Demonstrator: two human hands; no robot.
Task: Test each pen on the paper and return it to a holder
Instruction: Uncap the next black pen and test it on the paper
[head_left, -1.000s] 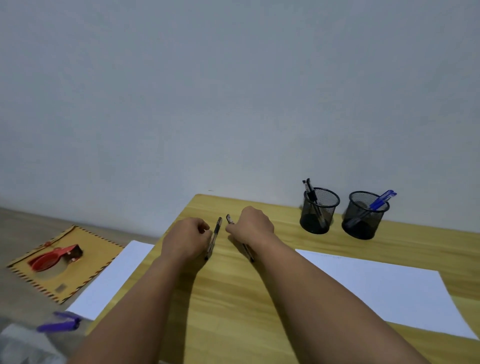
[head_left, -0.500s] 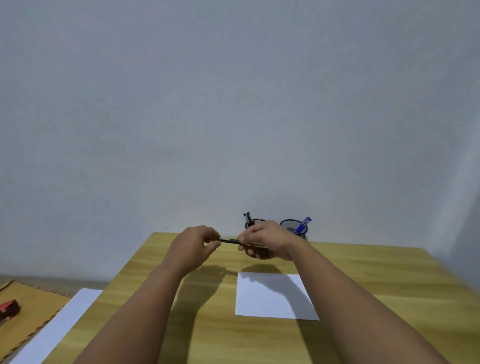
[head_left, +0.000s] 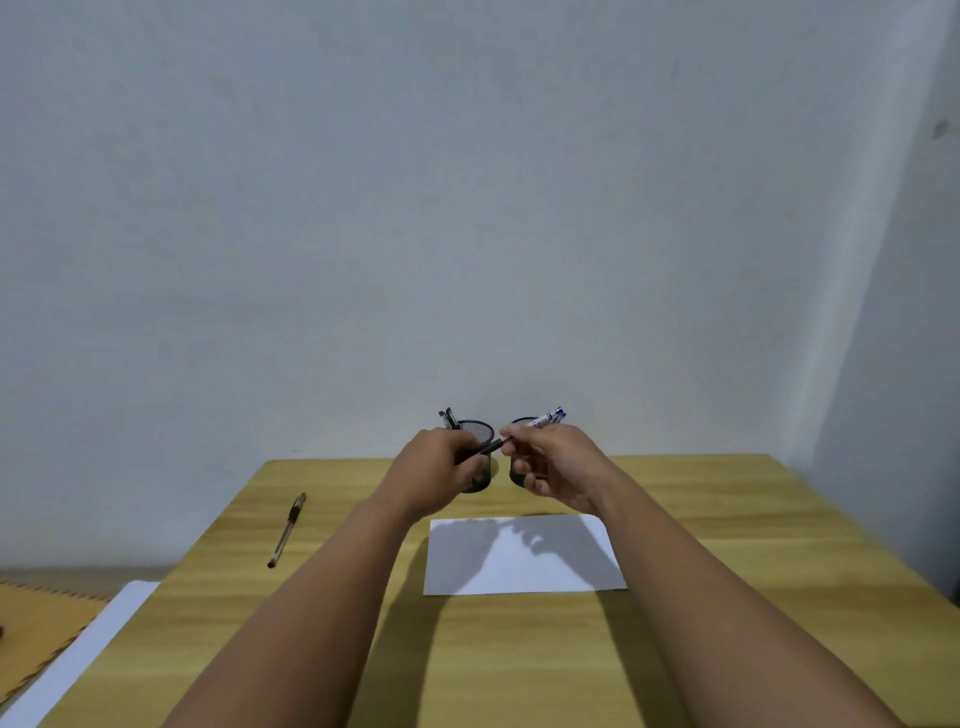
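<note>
Both my hands are raised above the wooden table (head_left: 727, 545), in front of two black mesh holders. My left hand (head_left: 436, 475) grips the body of a black pen (head_left: 493, 447). My right hand (head_left: 553, 467) pinches that pen's other end. The left holder (head_left: 480, 431) has black pens in it. The right holder (head_left: 519, 423) is mostly hidden by my right hand; a blue pen (head_left: 548, 417) sticks out of it. A white sheet of paper (head_left: 524, 556) lies just below my hands. Another black pen (head_left: 287, 530) lies on the table at the left.
A grey wall stands right behind the table. Left of the table, lower down, lie a white sheet (head_left: 67, 670) and a brown cardboard piece (head_left: 36, 634). The table's left edge runs diagonally close to the loose pen.
The view has swung from the table's left part to its middle. My hands lifted one pen and brought it in front of the holders; the other pen stayed on the table at the left.
</note>
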